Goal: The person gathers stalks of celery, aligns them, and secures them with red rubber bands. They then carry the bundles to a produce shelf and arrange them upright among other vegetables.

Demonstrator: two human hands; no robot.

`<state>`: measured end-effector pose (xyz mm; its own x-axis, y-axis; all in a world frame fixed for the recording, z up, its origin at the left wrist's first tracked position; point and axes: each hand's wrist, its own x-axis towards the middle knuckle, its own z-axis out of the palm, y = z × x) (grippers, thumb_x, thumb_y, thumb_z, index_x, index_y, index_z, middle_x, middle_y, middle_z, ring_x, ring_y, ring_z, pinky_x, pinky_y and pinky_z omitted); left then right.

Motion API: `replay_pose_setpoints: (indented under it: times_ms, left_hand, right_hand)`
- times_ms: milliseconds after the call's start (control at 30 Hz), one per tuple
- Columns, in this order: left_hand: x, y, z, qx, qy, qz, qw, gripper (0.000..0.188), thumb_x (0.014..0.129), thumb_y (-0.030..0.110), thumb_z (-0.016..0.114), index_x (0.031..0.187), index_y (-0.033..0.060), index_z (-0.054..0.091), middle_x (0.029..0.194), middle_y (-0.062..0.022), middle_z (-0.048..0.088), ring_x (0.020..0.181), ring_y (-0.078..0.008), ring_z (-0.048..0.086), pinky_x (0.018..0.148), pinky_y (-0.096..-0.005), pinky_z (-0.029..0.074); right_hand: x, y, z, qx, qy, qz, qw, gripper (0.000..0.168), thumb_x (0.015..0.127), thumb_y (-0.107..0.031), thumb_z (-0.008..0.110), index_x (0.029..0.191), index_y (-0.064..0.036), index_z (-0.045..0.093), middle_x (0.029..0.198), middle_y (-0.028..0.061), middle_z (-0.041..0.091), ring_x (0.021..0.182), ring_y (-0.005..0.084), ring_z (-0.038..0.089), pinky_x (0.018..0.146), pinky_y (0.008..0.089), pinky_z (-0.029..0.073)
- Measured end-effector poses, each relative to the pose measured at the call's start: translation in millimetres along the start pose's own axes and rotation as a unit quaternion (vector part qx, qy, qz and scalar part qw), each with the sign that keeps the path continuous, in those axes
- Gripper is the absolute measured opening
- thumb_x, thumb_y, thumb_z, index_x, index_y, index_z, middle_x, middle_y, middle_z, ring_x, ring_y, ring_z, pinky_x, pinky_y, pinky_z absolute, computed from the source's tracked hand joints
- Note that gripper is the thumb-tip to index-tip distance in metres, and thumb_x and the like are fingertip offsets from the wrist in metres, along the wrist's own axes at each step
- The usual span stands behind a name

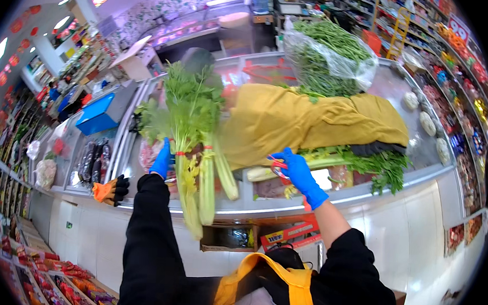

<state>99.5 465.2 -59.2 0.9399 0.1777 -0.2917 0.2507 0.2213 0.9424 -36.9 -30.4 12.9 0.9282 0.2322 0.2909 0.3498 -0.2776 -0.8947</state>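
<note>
My left hand [162, 161], in a blue glove, is at the left side of banded celery bunches [184, 149] whose stalks reach over the counter's front edge; whether its fingers grip them is hidden. Red bands circle the stalks. My right hand [299, 172], also blue-gloved, holds red-handled scissors [279, 167]; their blades are hard to make out. Behind it a mustard-yellow cloth [313, 119] is spread over the greens. More celery [327, 162], with leaves to the right, lies along the cloth's near edge.
A plastic bag of long green vegetables [333, 57] stands behind the cloth. An orange-and-black work glove [111, 190] lies at the counter's front edge [232, 214]. A blue box [97, 114] is at the left. Pale wrapped vegetables [427, 123] line the right. An open carton [227, 249] sits below.
</note>
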Motion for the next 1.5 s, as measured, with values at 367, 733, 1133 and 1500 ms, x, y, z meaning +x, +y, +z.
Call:
replay_pose_setpoints:
  times_ms: [367,733,1133,1500]
  left_hand:
    - [-231.1,-43.3,334.1,0.202,-0.230,0.108,0.946,0.022,0.080,0.019,0.059,0.089,-0.0013,0.064,0.076,-0.0062,0.063,0.068,-0.0101,0.056,0.063,-0.0231,0.044]
    - [-233.1,-113.7,377.7,0.365,-0.177,0.283,0.869,0.023,0.076,0.018,0.065,0.092,0.0025,0.058,0.079,-0.0120,0.058,0.072,-0.0214,0.056,0.062,-0.0311,0.043]
    - [-161.1,-61.7,358.7,0.750,-0.163,0.316,0.558,0.067,0.053,0.024,0.073,0.113,0.0061,0.048,0.098,-0.0179,0.051,0.087,-0.0338,0.053,0.073,-0.0417,0.045]
    - [-195.2,137.6,306.4,0.747,-0.117,0.430,0.493,0.034,0.057,0.022,0.069,0.087,0.0111,0.056,0.068,-0.0127,0.059,0.064,-0.0327,0.058,0.056,-0.0412,0.045]
  right_hand:
    - [-44.1,-3.0,-27.1,-0.010,-0.015,-0.012,1.000,0.035,0.090,-0.025,0.040,0.123,-0.014,0.047,0.108,0.0109,0.059,0.091,0.0217,0.060,0.071,0.0285,0.048]
    - [-105.1,58.0,-69.7,-0.060,0.005,0.065,0.996,0.025,0.084,-0.022,0.055,0.100,-0.004,0.062,0.078,0.0090,0.064,0.063,0.0137,0.057,0.059,0.0278,0.045]
    - [-144.5,101.3,-105.5,0.239,0.130,0.260,0.926,0.021,0.085,-0.020,0.053,0.089,-0.002,0.064,0.062,0.0006,0.056,0.051,0.0059,0.048,0.048,0.0199,0.039]
    - [-95.1,88.3,-83.4,0.302,0.070,0.245,0.919,0.028,0.085,-0.027,0.052,0.096,-0.004,0.063,0.077,0.0074,0.063,0.070,0.0113,0.058,0.061,0.0245,0.043]
